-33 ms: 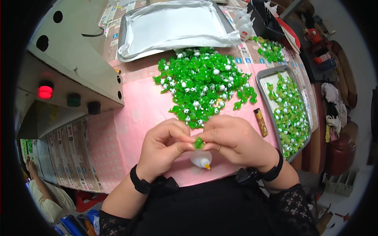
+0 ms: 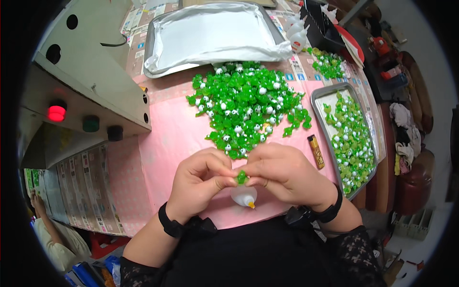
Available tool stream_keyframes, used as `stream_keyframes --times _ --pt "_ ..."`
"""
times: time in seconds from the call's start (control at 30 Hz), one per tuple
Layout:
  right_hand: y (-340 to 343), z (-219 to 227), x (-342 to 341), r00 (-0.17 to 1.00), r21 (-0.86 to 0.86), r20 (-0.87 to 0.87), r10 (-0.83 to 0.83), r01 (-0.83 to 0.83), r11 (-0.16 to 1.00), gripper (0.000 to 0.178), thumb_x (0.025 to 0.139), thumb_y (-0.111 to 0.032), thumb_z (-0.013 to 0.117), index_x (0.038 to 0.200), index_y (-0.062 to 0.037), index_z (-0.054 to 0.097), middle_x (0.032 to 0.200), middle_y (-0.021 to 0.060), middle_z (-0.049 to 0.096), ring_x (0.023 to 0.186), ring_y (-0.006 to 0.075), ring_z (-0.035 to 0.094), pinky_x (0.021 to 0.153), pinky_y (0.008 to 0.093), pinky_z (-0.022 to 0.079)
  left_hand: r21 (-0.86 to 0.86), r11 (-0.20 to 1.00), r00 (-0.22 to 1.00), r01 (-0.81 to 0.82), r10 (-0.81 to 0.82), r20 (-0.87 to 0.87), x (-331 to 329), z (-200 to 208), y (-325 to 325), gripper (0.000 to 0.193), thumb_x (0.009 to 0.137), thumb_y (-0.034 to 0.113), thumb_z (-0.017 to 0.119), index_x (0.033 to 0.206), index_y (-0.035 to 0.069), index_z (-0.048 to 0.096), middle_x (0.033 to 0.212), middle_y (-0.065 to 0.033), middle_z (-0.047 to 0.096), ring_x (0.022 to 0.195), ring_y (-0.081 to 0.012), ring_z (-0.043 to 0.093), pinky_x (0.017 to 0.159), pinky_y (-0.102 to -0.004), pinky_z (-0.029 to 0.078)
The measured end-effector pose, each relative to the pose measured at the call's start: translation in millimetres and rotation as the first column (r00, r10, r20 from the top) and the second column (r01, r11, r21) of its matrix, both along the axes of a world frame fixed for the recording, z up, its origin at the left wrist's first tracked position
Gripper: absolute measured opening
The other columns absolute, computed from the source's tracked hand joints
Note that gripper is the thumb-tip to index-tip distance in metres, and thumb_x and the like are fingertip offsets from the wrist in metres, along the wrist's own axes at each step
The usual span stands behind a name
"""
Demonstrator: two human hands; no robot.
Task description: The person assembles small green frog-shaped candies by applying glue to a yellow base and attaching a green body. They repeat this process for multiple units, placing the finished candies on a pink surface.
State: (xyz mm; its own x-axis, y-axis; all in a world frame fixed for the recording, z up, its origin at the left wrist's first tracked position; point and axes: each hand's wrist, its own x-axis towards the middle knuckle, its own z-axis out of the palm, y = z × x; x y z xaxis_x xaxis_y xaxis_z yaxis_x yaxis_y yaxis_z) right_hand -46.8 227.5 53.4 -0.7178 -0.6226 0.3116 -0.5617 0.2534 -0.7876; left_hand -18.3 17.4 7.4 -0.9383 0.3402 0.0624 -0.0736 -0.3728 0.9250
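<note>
My left hand (image 2: pixel 203 174) and my right hand (image 2: pixel 282 172) meet in front of my body, thumbs and fingertips pinched together. Between them they grip a small translucent green piece (image 2: pixel 241 177), partly covered by the fingers. Just below it lies a white squeeze bottle (image 2: pixel 244 194) with a yellow tip, its upper part hidden by the hands. Beyond my fingers spreads a large heap of small green pieces (image 2: pixel 248 95), many with white balls bearing black spots.
Right of my hands are a lighter (image 2: pixel 316 150) and a metal tray (image 2: pixel 316 98) of similar green pieces. A foil-lined tray (image 2: pixel 215 36) lies behind the heap. White bottles (image 2: pixel 299 38) stand far right. A machine (image 2: pixel 95 81) with a lit red button rises on the left.
</note>
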Motion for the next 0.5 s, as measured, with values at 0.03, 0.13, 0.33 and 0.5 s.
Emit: stream_keyframes --times 0.03,0.13,0.33,0.5 --pt "0.7 1.5 -0.5 1.000 0.016 -0.016 0.009 -0.009 1.000 0.014 0.078 -0.013 0.070 0.088 -0.0043 0.067 0.079 0.0086 0.059 0.071 0.0269 0.059 0.061 0.0370 0.047 0.010 1.000 1.000 0.011 -0.011 0.002 -0.7 1.2 0.1 0.012 0.078 -0.005 0.073 0.085 0.002 0.065 0.090 -0.0053 0.059 0.082 -0.0123 0.056 0.073 -0.0251 0.046" --pt "1.2 3.0 -0.2 0.998 0.052 -0.044 0.033 -0.031 0.998 0.013 0.078 -0.013 0.070 0.087 -0.0051 0.067 0.079 0.0079 0.059 0.070 0.0267 0.059 0.061 0.0368 0.046 0.035 0.999 0.999 0.034 -0.035 0.024 0.9 0.7 0.1 0.012 0.078 -0.005 0.073 0.085 0.002 0.065 0.090 -0.0052 0.059 0.081 -0.0123 0.056 0.073 -0.0253 0.047" --pt "0.2 5.2 0.9 0.998 0.077 -0.062 0.031 -0.026 0.997 0.012 0.078 -0.012 0.070 0.087 -0.0049 0.067 0.076 0.0080 0.058 0.069 0.0265 0.058 0.061 0.0367 0.046 -0.018 1.000 1.000 0.015 -0.015 -0.026 0.6 1.3 0.5 0.013 0.076 -0.006 0.073 0.082 0.002 0.066 0.088 -0.0053 0.060 0.080 -0.0130 0.057 0.073 -0.0264 0.047" --pt "0.1 4.6 1.9 0.997 0.075 -0.072 0.018 -0.012 0.997 0.011 0.078 -0.011 0.069 0.087 -0.0049 0.067 0.076 0.0078 0.057 0.068 0.0267 0.057 0.062 0.0369 0.045 -0.080 0.997 1.000 -0.020 0.018 -0.025 1.0 3.3 1.4 0.013 0.073 -0.005 0.074 0.079 0.003 0.066 0.085 -0.0048 0.061 0.080 -0.0137 0.057 0.072 -0.0272 0.046"
